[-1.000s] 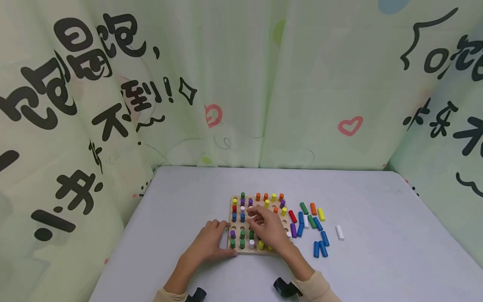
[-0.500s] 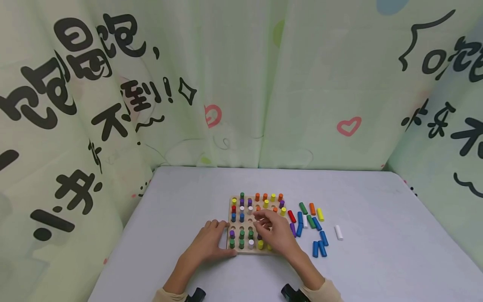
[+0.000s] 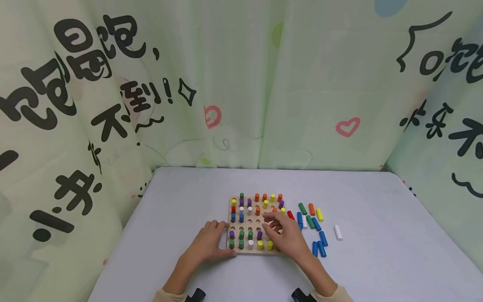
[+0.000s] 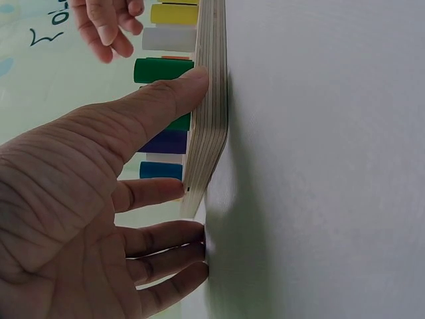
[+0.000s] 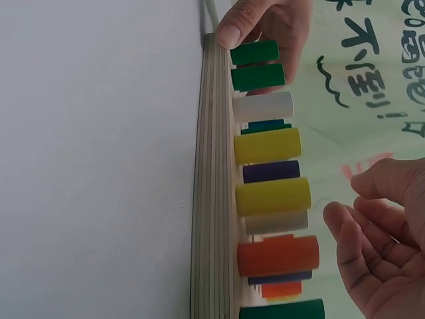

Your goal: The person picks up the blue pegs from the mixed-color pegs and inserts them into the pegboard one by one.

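My left hand (image 3: 212,240) lies at the front left corner of a wooden pegboard (image 3: 245,252). In the left wrist view its thumb (image 4: 176,93) presses the board's front edge, while the straight fingers reach to the left side. Colored pegs stand upright in the board, among them a yellow peg (image 5: 272,196) and an orange peg (image 5: 279,256). Over the board's right half hovers my right hand (image 3: 286,233), fingers loosely bent. Nothing shows between its thumb and fingertips in the right wrist view. This hand hides part of the board's right side.
Loose pegs lie on the white table (image 3: 377,209) right of the board, including several blue ones (image 3: 321,249), a green peg (image 3: 302,208) and a yellow peg (image 3: 319,214). A white peg (image 3: 338,233) lies farther right. A printed curtain (image 3: 294,84) hangs behind.
My right hand has drifted right across the board, uncovering an orange peg, a purple peg and some holes in the middle. My left hand stays in place.
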`<state>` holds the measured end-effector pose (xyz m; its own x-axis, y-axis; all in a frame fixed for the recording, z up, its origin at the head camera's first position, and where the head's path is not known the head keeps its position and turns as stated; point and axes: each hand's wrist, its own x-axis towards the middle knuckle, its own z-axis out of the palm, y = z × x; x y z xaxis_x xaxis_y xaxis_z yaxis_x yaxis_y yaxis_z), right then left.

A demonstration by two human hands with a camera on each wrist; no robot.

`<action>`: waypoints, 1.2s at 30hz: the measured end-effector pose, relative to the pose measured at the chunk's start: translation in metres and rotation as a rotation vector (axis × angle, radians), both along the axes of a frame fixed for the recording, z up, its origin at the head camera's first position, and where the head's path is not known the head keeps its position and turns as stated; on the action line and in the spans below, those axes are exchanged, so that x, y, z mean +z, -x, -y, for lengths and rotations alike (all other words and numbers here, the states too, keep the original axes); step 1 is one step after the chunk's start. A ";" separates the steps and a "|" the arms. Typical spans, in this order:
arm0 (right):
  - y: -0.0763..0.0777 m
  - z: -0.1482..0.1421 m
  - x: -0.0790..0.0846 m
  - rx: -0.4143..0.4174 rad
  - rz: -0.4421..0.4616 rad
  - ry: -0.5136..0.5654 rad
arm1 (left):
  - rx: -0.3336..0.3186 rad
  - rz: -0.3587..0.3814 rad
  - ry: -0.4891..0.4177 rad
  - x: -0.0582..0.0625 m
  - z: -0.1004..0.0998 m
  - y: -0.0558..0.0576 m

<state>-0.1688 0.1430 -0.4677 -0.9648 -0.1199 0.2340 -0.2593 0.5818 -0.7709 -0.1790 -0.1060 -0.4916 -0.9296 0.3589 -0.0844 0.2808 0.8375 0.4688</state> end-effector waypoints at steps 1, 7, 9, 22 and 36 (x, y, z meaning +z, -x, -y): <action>0.000 -0.002 0.000 -0.001 0.007 0.001 | -0.001 -0.001 0.001 0.000 0.000 0.000; -0.002 -0.011 -0.002 -0.024 0.031 -0.006 | -0.003 0.002 0.005 0.000 0.001 0.000; -0.003 -0.014 -0.003 -0.033 0.030 -0.008 | -0.004 0.002 0.007 0.000 0.001 0.000; -0.007 -0.034 -0.010 -0.073 0.050 -0.032 | -0.001 -0.003 0.002 -0.002 0.002 0.000; -0.004 -0.044 -0.013 -0.095 -0.007 -0.047 | -0.002 -0.002 -0.005 -0.001 0.000 0.001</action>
<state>-0.1645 0.1869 -0.4804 -0.9708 -0.0394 0.2367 -0.2065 0.6396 -0.7405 -0.1796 -0.1059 -0.4930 -0.9292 0.3607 -0.0803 0.2832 0.8347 0.4723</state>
